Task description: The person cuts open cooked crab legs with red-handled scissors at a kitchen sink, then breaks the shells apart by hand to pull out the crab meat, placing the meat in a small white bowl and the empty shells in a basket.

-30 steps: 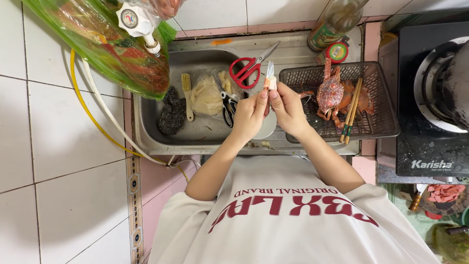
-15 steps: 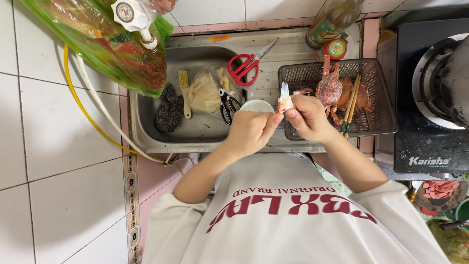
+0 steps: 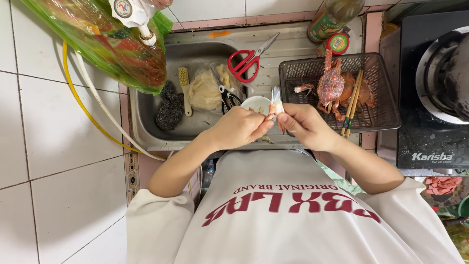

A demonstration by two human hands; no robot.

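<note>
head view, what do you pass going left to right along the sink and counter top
yellow hose → scouring pad → brush → red scissors → crab → chopsticks → stove

Bright, even, diffuse light from overhead; no hard shadows. Soft shade only under the forearms and beneath the hands. Mild sheen on the steel sink (image 3: 195, 49) rim and the white floor tiles (image 3: 53, 122); small highlights on the green plastic bag (image 3: 102, 44). Stove (image 3: 432, 93) surface dark, detail low. Wide-angle bend at the edges: tile joints curve. Centre sharp; slight softness at the corners and on the shirt nearest the lens.
</note>
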